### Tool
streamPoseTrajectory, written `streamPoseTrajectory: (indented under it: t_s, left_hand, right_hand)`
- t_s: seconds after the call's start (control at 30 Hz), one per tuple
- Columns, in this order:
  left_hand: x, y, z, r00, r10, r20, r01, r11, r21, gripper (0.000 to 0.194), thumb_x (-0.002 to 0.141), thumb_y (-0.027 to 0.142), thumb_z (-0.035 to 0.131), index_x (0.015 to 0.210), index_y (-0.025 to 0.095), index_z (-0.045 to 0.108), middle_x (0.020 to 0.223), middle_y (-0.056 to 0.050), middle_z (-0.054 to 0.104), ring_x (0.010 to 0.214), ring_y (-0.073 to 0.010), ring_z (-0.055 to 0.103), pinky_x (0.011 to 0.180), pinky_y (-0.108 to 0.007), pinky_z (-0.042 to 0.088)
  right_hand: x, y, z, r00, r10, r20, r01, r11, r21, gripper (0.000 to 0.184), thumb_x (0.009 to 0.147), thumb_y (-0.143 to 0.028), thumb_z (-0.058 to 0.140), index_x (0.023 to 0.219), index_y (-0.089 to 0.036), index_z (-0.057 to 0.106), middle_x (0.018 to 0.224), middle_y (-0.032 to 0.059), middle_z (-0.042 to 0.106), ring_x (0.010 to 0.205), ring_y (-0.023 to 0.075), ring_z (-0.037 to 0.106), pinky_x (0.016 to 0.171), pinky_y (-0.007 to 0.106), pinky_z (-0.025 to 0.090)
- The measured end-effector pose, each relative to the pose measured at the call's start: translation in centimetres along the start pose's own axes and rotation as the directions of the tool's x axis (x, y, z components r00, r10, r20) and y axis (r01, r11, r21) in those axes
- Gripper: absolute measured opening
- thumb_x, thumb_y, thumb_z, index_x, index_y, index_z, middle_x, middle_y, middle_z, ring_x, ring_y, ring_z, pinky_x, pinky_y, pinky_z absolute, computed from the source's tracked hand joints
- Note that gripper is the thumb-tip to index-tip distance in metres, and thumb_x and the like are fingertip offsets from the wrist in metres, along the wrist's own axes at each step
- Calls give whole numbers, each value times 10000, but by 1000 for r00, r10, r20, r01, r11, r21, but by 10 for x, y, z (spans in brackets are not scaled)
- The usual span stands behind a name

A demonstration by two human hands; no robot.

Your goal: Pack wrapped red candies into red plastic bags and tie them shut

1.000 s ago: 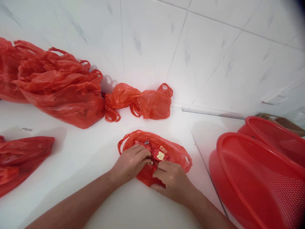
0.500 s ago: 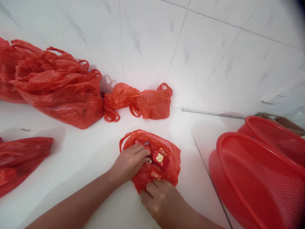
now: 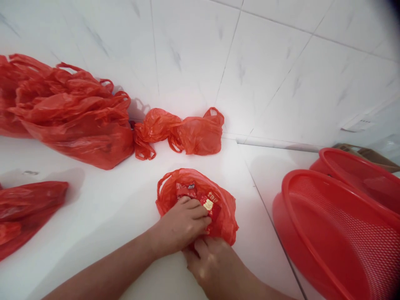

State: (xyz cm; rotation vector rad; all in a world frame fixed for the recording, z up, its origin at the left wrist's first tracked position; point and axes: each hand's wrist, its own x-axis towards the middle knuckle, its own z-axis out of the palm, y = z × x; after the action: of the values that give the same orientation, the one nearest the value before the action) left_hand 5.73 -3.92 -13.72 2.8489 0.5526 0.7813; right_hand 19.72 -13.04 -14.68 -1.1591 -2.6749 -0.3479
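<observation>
A red plastic bag (image 3: 229, 208) lies with its mouth open on the white surface in front of me. Inside it are small red packets: one with gold print (image 3: 211, 202) and another red packet (image 3: 186, 190) with a black-and-white mark. My left hand (image 3: 184, 221) reaches over the near side into the bag, its fingers curled together against the packets. What its fingertips hold, if anything, is hidden. My right hand (image 3: 215, 262) is closed on the bag's near rim, just below the left hand, with its thumb and fingers pinching the plastic.
Crumpled red bags (image 3: 78, 121) are heaped against the tiled wall at the left. Smaller knotted red bags (image 3: 200, 135) lie behind the open one. Another red bag (image 3: 31, 204) rests at the left edge. Red mesh baskets (image 3: 296, 212) stand at the right beyond a seam.
My left hand has moved right and nearer to me inside the bag, uncovering the far-left packet and covering the nearest one. My right hand keeps its hold on the rim.
</observation>
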Motion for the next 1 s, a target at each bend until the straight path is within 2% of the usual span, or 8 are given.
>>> streamPoseTrajectory:
  t_s: [0.13,0.37,0.47,0.53,0.63,0.7,0.83,1.0]
  left_hand:
    - [-2,4,12,986,15,168,-5,998,-59,85,857,200,546,910,213,610,794,-10,617,818,-169,514,792,-362,338]
    - [-2,2,6,992,-97,75,104,990,-90,83,863,132,495,840,187,553,849,-19,612,818,-168,499,781,-348,313]
    - [-2,1,6,992,-121,21,123,983,-138,123,859,95,465,795,177,529,763,-3,603,757,-154,490,760,-337,318]
    - [-2,1,8,992,-126,5,125,978,-167,122,845,101,485,751,174,513,723,4,589,732,-150,482,752,-332,324]
    - [-1,3,11,991,-137,3,136,975,-174,142,831,110,507,704,171,490,691,7,571,696,-145,467,720,-323,332]
    - [0,6,11,992,-125,13,125,974,-187,124,831,111,504,722,171,500,697,5,579,691,-145,472,714,-324,340]
    - [1,2,8,992,-115,-52,102,973,-206,78,852,164,524,913,188,565,842,-15,648,804,-167,538,789,-343,370]
    - [-5,-30,-2,916,-313,-250,319,948,-17,146,877,206,514,1003,192,587,1041,-65,644,958,-203,569,846,-364,415]
  right_hand:
    - [-2,1,0,997,-11,71,13,1000,-18,231,663,-42,491,838,-172,569,684,72,582,536,202,497,448,299,279]
    - [-3,2,-1,999,15,31,-16,999,44,127,701,-91,565,699,-202,504,588,20,540,506,179,472,436,295,245]
    - [-2,1,6,998,12,-57,-11,1000,8,122,684,-109,573,663,-203,499,550,15,520,480,174,450,423,299,214]
    - [0,1,11,984,2,-179,-7,1000,-26,131,670,-106,553,619,-205,484,508,9,488,443,160,411,416,298,179]
    - [7,5,11,919,17,-393,-44,997,-59,207,668,-98,535,537,-206,416,456,-5,416,418,135,355,428,293,161]
    - [11,9,4,887,43,-460,-73,996,-49,228,692,-109,550,533,-204,417,467,-4,416,443,136,371,446,289,195]
    - [12,14,-9,902,83,-423,-88,996,7,215,755,-124,561,575,-201,473,513,10,457,494,151,418,483,295,260]
    - [5,14,-1,962,112,-248,-112,994,13,210,796,-119,523,610,-202,472,545,16,471,484,157,416,451,290,224]
